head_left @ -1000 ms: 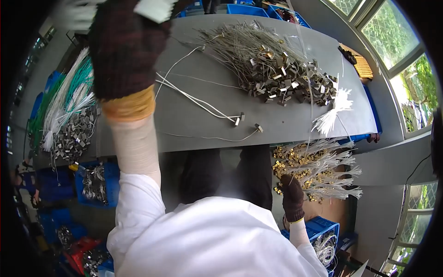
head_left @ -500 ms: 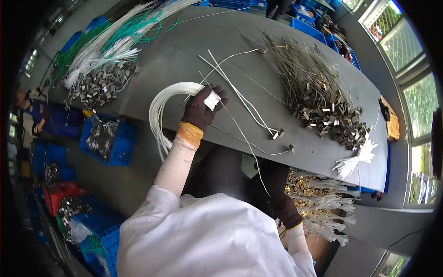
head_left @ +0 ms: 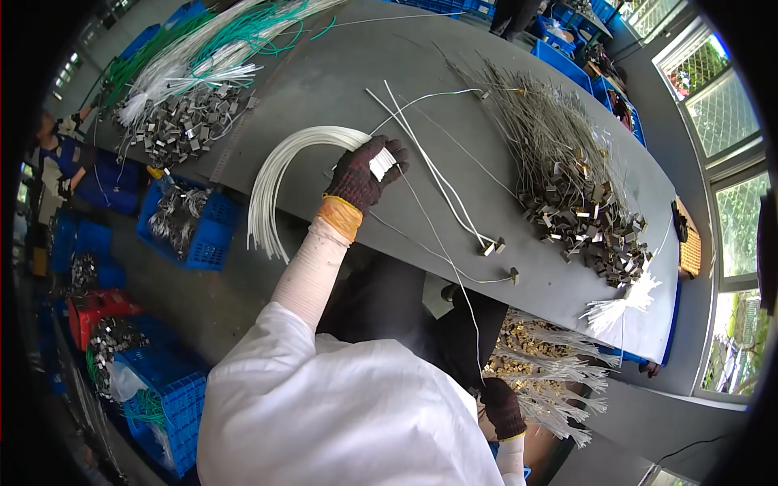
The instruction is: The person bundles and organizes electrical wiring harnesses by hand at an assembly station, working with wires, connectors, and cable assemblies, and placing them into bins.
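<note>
My left hand [head_left: 363, 175], in a dark knitted glove, is closed around a bundle of white cables [head_left: 293, 147] above the grey table. The bundle curves out to the left, and its loose ends hang past the near table edge. A thin pale wire [head_left: 460, 285] stretches from beside the left hand down to my right hand [head_left: 502, 407]. The right hand, gloved too, is closed on that wire's lower end, low beside my lap; its fingertips are hidden. Two loose white cables [head_left: 428, 166] with dark block-shaped ends lie just right of the left hand.
A heap of wires with dark metal blocks [head_left: 579, 206] covers the table's right side. White and green cables [head_left: 215, 61] with more metal blocks lie far left. Brass-coloured pieces with pale wires [head_left: 539, 364] are below the near edge. A blue crate [head_left: 215, 235] stands on the left; another person [head_left: 69, 158] is beyond.
My right hand has moved lower, drawing the thin wire further down from the left hand. The left hand stays closed on the bundle; its cable ends have swung left.
</note>
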`<state>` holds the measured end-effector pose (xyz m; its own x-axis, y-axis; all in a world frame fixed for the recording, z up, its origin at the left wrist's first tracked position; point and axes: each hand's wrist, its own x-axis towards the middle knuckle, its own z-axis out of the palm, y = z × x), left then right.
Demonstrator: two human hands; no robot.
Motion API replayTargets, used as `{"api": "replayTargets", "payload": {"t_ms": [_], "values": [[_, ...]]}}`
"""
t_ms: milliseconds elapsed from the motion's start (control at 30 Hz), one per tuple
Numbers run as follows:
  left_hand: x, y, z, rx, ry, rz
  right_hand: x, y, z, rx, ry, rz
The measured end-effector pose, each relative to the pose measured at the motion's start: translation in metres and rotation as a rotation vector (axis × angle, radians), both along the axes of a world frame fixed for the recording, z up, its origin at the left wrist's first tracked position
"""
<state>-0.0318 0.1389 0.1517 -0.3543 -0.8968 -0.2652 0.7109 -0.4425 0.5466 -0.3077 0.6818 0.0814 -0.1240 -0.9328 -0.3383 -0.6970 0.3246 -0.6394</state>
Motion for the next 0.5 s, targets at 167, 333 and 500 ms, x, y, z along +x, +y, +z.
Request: {"api": "replayTargets", "payload": {"t_ms": [167,333,500], "values": [[-0.001,0.005,0.002,0.001,-0.071,-0.088,-0.001,0.003,0.002,0.004,-0.041,-0.056],[-0.014,0.035,0.023,0.017,-0.042,-0.243,0.001,-0.017,0.003,-0.099,-0.028,-0.007],[-0.025,0.079,0.059,-0.094,-0.050,-0.414,0.001,-0.078,-0.011,-0.065,-0.142,0.019]]}}
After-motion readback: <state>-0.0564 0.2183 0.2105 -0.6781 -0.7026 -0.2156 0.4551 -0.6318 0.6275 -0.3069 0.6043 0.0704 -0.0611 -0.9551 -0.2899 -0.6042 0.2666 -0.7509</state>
